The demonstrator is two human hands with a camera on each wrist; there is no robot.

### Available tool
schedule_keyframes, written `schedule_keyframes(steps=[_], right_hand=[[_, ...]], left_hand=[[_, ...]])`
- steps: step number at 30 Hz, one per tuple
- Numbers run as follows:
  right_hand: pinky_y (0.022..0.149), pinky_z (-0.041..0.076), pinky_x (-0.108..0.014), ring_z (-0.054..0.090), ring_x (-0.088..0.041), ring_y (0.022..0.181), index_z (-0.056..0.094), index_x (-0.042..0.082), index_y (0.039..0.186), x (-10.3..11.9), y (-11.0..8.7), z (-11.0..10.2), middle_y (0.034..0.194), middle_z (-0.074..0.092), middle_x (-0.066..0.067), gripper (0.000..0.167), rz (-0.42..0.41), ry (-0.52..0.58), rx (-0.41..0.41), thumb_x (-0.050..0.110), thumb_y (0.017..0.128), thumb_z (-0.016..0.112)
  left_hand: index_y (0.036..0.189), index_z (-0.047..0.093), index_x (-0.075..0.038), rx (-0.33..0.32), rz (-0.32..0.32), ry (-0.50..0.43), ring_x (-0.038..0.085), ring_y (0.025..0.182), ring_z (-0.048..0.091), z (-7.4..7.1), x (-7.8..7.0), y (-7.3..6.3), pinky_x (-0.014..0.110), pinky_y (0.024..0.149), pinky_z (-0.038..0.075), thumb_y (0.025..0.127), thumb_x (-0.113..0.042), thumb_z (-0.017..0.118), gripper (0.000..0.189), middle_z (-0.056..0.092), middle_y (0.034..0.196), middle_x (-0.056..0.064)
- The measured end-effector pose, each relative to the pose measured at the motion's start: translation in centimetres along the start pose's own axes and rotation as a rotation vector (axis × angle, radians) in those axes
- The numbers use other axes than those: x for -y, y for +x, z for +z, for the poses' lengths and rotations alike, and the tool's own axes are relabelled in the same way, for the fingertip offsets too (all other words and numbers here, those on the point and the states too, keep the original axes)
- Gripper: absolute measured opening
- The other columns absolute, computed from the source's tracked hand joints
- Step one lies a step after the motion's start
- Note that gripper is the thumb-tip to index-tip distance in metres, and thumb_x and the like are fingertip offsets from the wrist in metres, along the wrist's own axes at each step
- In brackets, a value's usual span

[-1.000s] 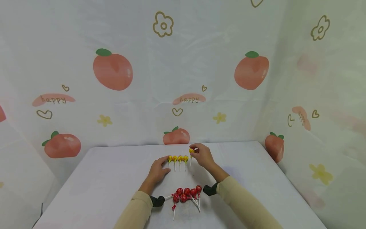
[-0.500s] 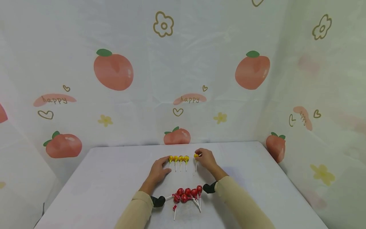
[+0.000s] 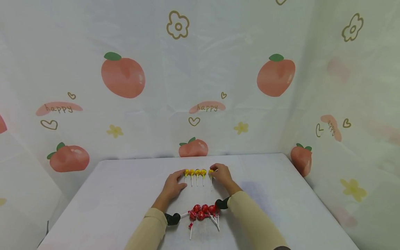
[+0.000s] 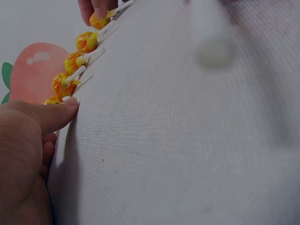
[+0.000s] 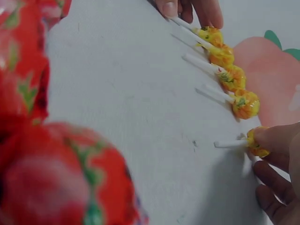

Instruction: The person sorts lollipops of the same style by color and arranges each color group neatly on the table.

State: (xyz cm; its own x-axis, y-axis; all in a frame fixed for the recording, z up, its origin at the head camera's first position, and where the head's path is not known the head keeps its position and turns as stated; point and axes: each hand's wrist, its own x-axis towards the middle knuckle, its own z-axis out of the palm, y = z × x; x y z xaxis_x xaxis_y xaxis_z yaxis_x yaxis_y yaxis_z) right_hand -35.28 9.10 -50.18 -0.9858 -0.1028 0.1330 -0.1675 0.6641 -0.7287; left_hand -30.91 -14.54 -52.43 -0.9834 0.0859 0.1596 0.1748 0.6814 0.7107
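Observation:
Several yellow-wrapped lollipops stand in a row, heads toward the back and white sticks toward the front, on the white table [image 3: 125, 208]. At the row's left end my left hand [image 3: 172, 186] rests beside the leftmost yellow lollipop [image 3: 186, 172]; its thumb [image 4: 58, 115] stretches out near the stick and a finger reaches the head. My right hand [image 3: 222, 174] pinches the rightmost yellow lollipop [image 5: 253, 139] by its head, a small gap from its neighbour [image 5: 245, 104]. Part of that head is hidden by the right fingers.
Nearer the front lies a loose cluster of red-wrapped lollipops [image 3: 201, 216], sticks pointing various ways, between my forearms. Black wrist mounts [image 3: 172, 219] sit close to it on both sides. A fruit-printed white curtain [image 3: 156, 132] hangs behind the table.
My right hand has lowered the yellow lollipop toward the table, first to the right, then slid it back left toward the row. My left hand has stayed put.

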Motion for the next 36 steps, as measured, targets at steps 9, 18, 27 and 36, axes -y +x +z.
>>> schedule_keyframes(steps=[9, 18, 27, 36], right_hand=[[0.078, 0.051, -0.039, 0.062, -0.023, 0.088, 0.071, 0.004, 0.099, 0.08, 0.16, 0.78, 0.092, 0.068, -0.005, 0.018, -0.014, -0.009, -0.018, 0.008, 0.082, 0.077], [0.079, 0.05, -0.039, 0.062, -0.023, 0.088, 0.071, 0.005, 0.099, -0.07, 0.36, 0.96, 0.093, 0.069, -0.004, 0.018, -0.015, -0.029, -0.022, 0.009, 0.083, 0.076], [0.081, 0.05, -0.04, 0.061, -0.023, 0.089, 0.071, 0.006, 0.101, 0.0, 0.35, 0.98, 0.095, 0.069, -0.004, 0.019, 0.005, -0.036, -0.018, 0.01, 0.084, 0.076], [0.081, 0.05, -0.039, 0.06, -0.021, 0.086, 0.071, 0.007, 0.102, 0.0, 0.27, 1.06, 0.096, 0.068, -0.003, 0.02, 0.025, -0.02, -0.021, 0.011, 0.084, 0.076]], left_hand=[[0.141, 0.051, -0.009, 0.007, -0.008, -0.006, 0.035, 0.13, 0.044, -0.01, 0.03, 0.03, 0.051, 0.106, 0.033, 0.086, -0.01, 0.074, 0.059, 0.053, 0.138, 0.014], [0.141, 0.052, -0.008, 0.003, -0.011, -0.016, 0.034, 0.13, 0.044, -0.06, -0.15, -0.09, 0.05, 0.106, 0.033, 0.087, -0.01, 0.073, 0.058, 0.053, 0.138, 0.014], [0.14, 0.052, -0.007, -0.002, 0.008, -0.004, 0.034, 0.129, 0.046, 0.11, 0.05, 0.05, 0.05, 0.106, 0.034, 0.086, -0.01, 0.074, 0.058, 0.054, 0.137, 0.014], [0.14, 0.052, -0.007, -0.005, 0.005, -0.005, 0.035, 0.13, 0.044, 0.14, 0.03, -0.08, 0.051, 0.106, 0.034, 0.087, -0.01, 0.073, 0.057, 0.053, 0.138, 0.014]])
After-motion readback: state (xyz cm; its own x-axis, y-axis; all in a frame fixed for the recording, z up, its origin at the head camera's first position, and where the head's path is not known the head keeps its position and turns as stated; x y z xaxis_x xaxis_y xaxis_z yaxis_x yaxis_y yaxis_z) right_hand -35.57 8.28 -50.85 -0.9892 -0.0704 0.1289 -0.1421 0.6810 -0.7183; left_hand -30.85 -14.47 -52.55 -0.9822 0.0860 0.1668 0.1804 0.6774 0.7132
